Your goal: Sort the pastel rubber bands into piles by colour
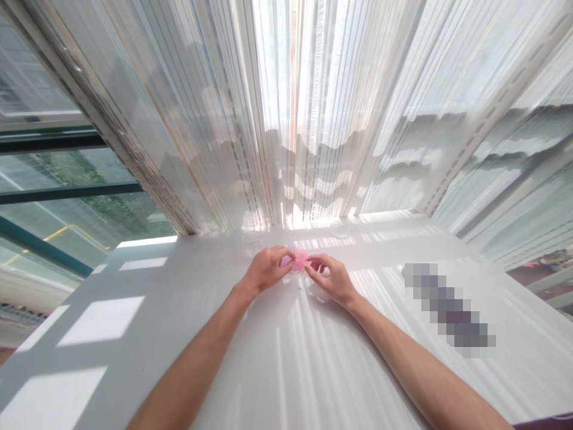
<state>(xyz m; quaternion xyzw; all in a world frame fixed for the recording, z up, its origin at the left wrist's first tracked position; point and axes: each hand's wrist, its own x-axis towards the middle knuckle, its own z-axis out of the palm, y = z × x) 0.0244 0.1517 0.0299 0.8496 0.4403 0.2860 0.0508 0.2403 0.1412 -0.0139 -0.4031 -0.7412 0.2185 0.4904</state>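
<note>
Between my two hands, toward the far side of the table, is a small pink, ruffled, flower-like piece, partly see-through. My left hand pinches its left side between thumb and fingertips. On the other side, the thumb and index finger of my right hand close on the right edge of the piece, the remaining fingers curled. A bit of pale blue shows at its top, too small to name. Fingers hide part of the piece.
The white table carries bright sun stripes. Clear round objects lie near its far edge. A blurred-out dark, long object lies at the right. Sheer striped curtains hang behind, with a window at left.
</note>
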